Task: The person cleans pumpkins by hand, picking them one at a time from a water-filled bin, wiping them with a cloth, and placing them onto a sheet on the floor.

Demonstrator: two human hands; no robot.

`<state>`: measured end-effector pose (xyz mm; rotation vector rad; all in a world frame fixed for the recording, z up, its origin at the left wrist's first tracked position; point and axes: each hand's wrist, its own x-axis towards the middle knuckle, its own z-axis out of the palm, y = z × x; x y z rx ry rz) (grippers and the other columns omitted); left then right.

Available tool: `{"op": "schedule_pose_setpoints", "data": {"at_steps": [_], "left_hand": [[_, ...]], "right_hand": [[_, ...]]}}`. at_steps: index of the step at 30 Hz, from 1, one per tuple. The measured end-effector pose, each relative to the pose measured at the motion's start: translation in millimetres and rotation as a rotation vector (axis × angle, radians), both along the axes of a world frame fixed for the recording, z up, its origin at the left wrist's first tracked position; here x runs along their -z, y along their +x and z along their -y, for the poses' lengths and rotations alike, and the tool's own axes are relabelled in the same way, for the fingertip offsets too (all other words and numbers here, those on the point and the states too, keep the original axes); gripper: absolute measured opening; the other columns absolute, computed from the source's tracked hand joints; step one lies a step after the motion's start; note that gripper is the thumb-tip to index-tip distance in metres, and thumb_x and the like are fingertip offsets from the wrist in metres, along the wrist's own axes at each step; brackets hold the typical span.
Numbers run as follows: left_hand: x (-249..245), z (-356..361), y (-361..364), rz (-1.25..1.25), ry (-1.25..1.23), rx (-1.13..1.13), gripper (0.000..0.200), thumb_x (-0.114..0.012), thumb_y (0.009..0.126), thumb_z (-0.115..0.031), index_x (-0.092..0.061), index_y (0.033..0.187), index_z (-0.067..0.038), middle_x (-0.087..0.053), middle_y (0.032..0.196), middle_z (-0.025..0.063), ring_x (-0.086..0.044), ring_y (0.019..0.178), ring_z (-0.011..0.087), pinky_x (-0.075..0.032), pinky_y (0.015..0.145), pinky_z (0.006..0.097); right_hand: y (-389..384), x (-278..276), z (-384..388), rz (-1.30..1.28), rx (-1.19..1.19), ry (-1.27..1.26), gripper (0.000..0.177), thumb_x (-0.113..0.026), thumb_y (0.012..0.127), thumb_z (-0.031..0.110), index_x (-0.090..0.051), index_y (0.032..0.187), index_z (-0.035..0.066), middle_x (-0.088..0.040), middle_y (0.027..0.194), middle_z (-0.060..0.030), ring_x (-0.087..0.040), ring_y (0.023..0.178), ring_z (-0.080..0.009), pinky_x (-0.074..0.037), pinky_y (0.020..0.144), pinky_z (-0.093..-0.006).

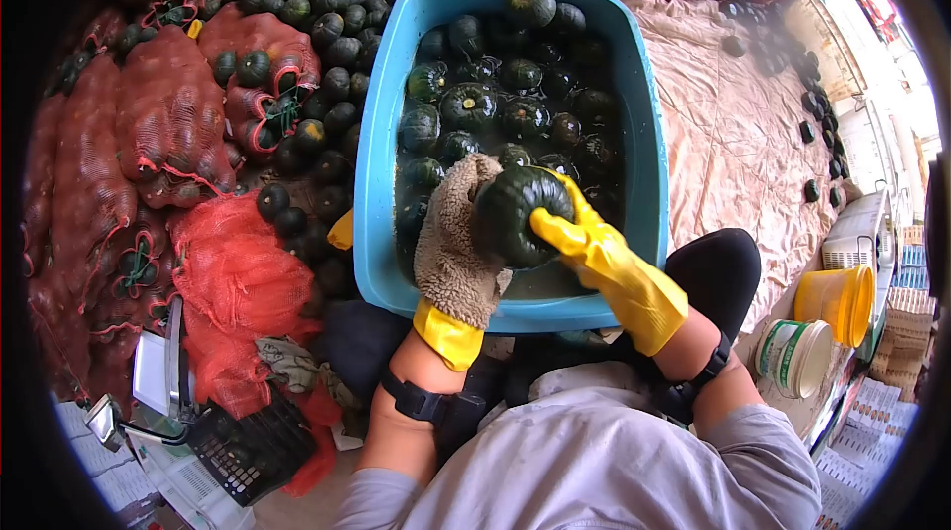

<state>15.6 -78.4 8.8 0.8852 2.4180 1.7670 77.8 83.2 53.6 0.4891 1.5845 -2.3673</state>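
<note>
A dark green kabocha squash (518, 217) is held above the near end of a blue tub (364, 183). My right hand (606, 258), in a yellow rubber glove, grips its right side, thumb on the near face and fingers at the far side. Against the squash's left side lies a brown fleecy cloth (454, 243), wrapped over my left hand (451, 277). A yellow glove cuff shows at that wrist; the fingers under the cloth are hidden. Several wet squashes (468, 106) sit in the tub's water, beyond both hands.
Red mesh sacks (173, 114) and loose squashes (342, 53) crowd the left. A beige sheet (728, 124) spreads to the right, with squashes along its far edge. Near my right are a yellow bucket (834, 304) and a white bucket (795, 357). A black crate (253, 441) stands lower left.
</note>
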Motion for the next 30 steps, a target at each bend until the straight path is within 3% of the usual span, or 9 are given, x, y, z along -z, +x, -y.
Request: {"op": "schedule_pose_setpoints", "data": {"at_steps": [3, 8, 15, 17, 20, 21, 24, 28, 30], "left_hand": [[-2.3, -4.2, 12.8, 0.166, 0.046, -0.206, 0.060, -0.079, 0.084, -0.006, -0.054, 0.138, -0.006, -0.064, 0.136, 0.0134, -0.065, 0.123, 0.0273, -0.049, 0.111, 0.0402], [-18.8, 7.8, 13.7, 0.271, 0.176, -0.107, 0.070, -0.079, 0.083, -0.003, -0.047, 0.144, -0.005, -0.060, 0.142, 0.0155, -0.063, 0.129, 0.0295, -0.047, 0.115, 0.0417], [2.7, 9.1, 20.3, 0.069, -0.218, -0.195, 0.081, -0.080, 0.082, -0.001, -0.040, 0.153, -0.007, -0.057, 0.147, 0.0156, -0.058, 0.136, 0.0336, -0.046, 0.118, 0.0434], [0.6, 11.3, 21.1, -0.025, -0.253, -0.191, 0.082, -0.080, 0.081, -0.002, -0.040, 0.153, -0.006, -0.057, 0.146, 0.0157, -0.057, 0.136, 0.0349, -0.045, 0.118, 0.0433], [-15.0, 18.1, 17.2, -0.125, -0.184, -0.101, 0.080, -0.079, 0.082, -0.003, -0.042, 0.152, -0.006, -0.059, 0.144, 0.0158, -0.058, 0.135, 0.0354, -0.044, 0.118, 0.0427], [-19.3, 20.5, 16.0, -0.067, -0.119, -0.065, 0.078, -0.079, 0.082, -0.003, -0.043, 0.151, -0.007, -0.059, 0.144, 0.0152, -0.058, 0.135, 0.0347, -0.045, 0.118, 0.0423], [-27.0, 22.2, 13.2, 0.081, -0.020, -0.028, 0.072, -0.076, 0.084, -0.005, -0.046, 0.149, -0.009, -0.061, 0.142, 0.0134, -0.059, 0.133, 0.0325, -0.046, 0.116, 0.0412], [-14.9, 6.7, 20.0, 0.047, -0.132, -0.196, 0.065, -0.073, 0.086, -0.007, -0.050, 0.147, -0.013, -0.062, 0.141, 0.0110, -0.060, 0.131, 0.0296, -0.048, 0.113, 0.0397], [-23.1, -0.1, 24.1, 0.036, -0.172, -0.260, 0.061, -0.072, 0.087, -0.009, -0.052, 0.145, -0.014, -0.063, 0.140, 0.0098, -0.061, 0.130, 0.0282, -0.049, 0.112, 0.0390]], "right_hand": [[1.6, 34.1, 35.8, 0.117, 0.389, -0.070, 0.078, -0.085, 0.092, 0.037, -0.046, 0.155, 0.013, -0.061, 0.140, -0.0083, -0.064, 0.121, -0.0244, -0.057, 0.100, -0.0403], [4.3, 16.0, -1.4, -0.486, -0.069, 1.056, 0.089, -0.087, 0.080, 0.011, -0.043, 0.157, 0.007, -0.064, 0.134, -0.0151, -0.065, 0.121, -0.0260, -0.052, 0.107, -0.0384], [10.8, 50.1, 14.9, 0.178, 0.236, -0.434, 0.078, -0.077, 0.096, 0.048, -0.046, 0.157, 0.011, -0.057, 0.148, -0.0099, -0.059, 0.132, -0.0229, -0.050, 0.111, -0.0444], [0.1, 48.0, 11.4, 0.184, 0.200, -0.025, 0.079, -0.080, 0.095, 0.040, -0.043, 0.158, 0.010, -0.051, 0.154, -0.0128, -0.053, 0.140, -0.0280, -0.047, 0.115, -0.0482], [1.9, 33.9, 1.7, -0.583, -0.060, 1.043, 0.100, -0.094, 0.071, 0.015, -0.044, 0.157, 0.010, -0.051, 0.149, -0.0173, -0.055, 0.135, -0.0303, -0.048, 0.113, -0.0439], [5.4, 30.9, -0.8, -0.617, -0.067, 1.034, 0.099, -0.094, 0.072, 0.013, -0.043, 0.158, 0.011, -0.052, 0.147, -0.0149, -0.056, 0.134, -0.0277, -0.048, 0.113, -0.0427], [8.6, 28.5, 9.0, -0.375, 0.075, -0.011, 0.099, -0.095, 0.077, 0.018, -0.041, 0.159, 0.012, -0.056, 0.144, -0.0117, -0.058, 0.130, -0.0241, -0.048, 0.113, -0.0412], [-16.7, 78.9, 17.9, -0.322, 0.351, 0.671, 0.066, -0.073, 0.100, 0.033, -0.046, 0.156, 0.009, -0.051, 0.149, -0.0177, -0.053, 0.135, -0.0272, -0.041, 0.117, -0.0403], [-16.1, 68.4, 19.2, -0.479, 0.336, 0.879, 0.071, -0.080, 0.094, 0.029, -0.048, 0.154, 0.009, -0.045, 0.155, -0.0218, -0.045, 0.143, -0.0362, -0.035, 0.122, -0.0459]]}}
